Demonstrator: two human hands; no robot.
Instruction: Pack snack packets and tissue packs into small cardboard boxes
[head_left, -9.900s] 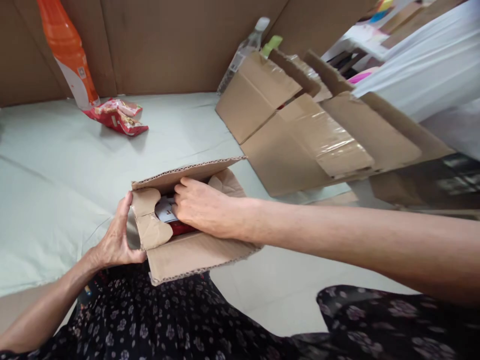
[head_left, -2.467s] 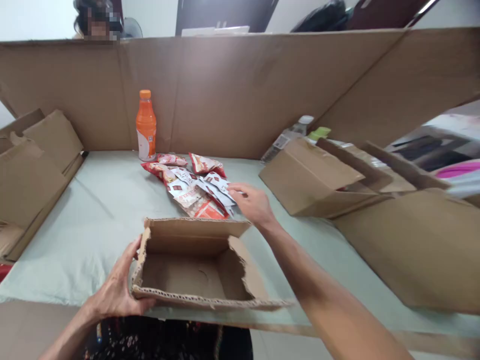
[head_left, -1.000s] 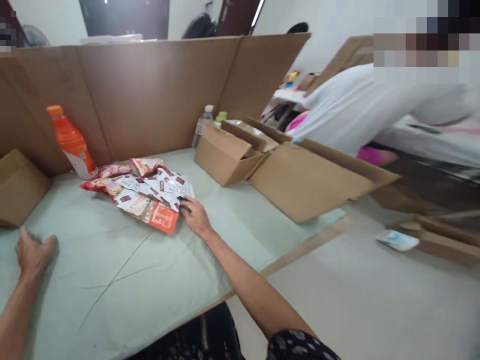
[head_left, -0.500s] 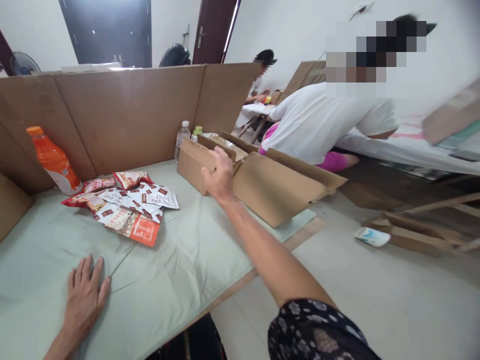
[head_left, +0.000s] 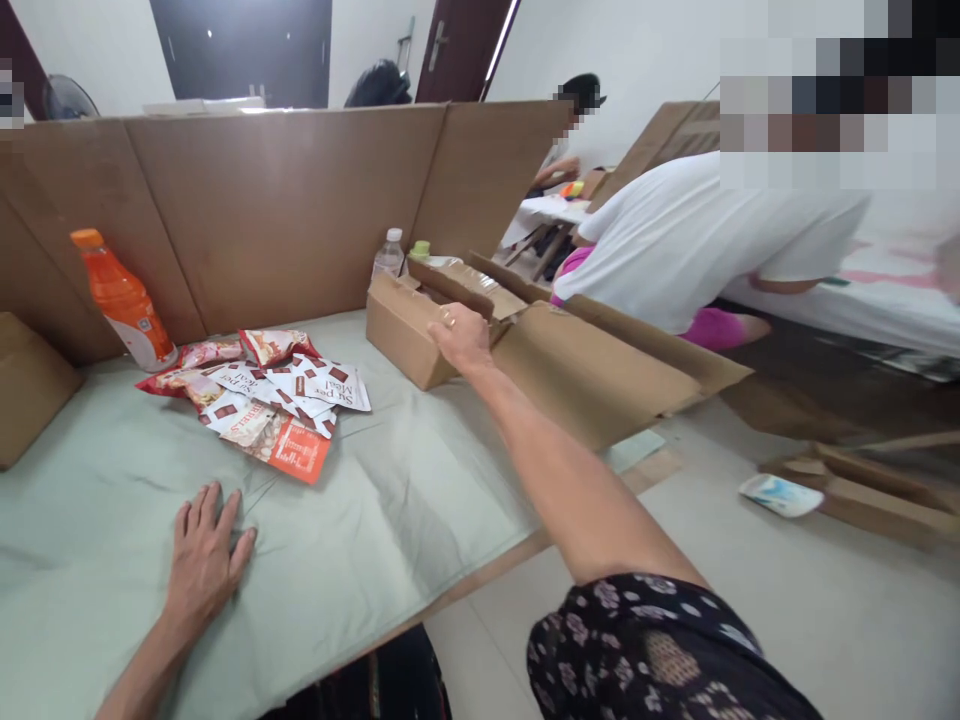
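Note:
My right hand (head_left: 463, 338) grips the near edge of an open cardboard box (head_left: 409, 335) at the table's right side, its fingers curled over the rim. The box's long flap (head_left: 592, 370) hangs out to the right, past the table edge. My left hand (head_left: 210, 550) lies flat on the pale green tablecloth (head_left: 337, 560), fingers spread, with nothing in it. Beyond it is a pile of snack packets (head_left: 277, 390), red, white and orange. An orange-capped drink bottle (head_left: 124, 305) stands tilted in view behind the packets.
A cardboard screen (head_left: 285, 210) borders the table's far side. A clear bottle (head_left: 388, 255) and a green-capped bottle (head_left: 418, 250) stand behind the box. A person in a white shirt (head_left: 697, 220) bends over at right. Another cardboard box (head_left: 862, 490) lies on the floor.
My right hand has closed from a loosely open pose onto the box's edge. My left hand still rests flat on the cloth. The whole view has shifted slightly.

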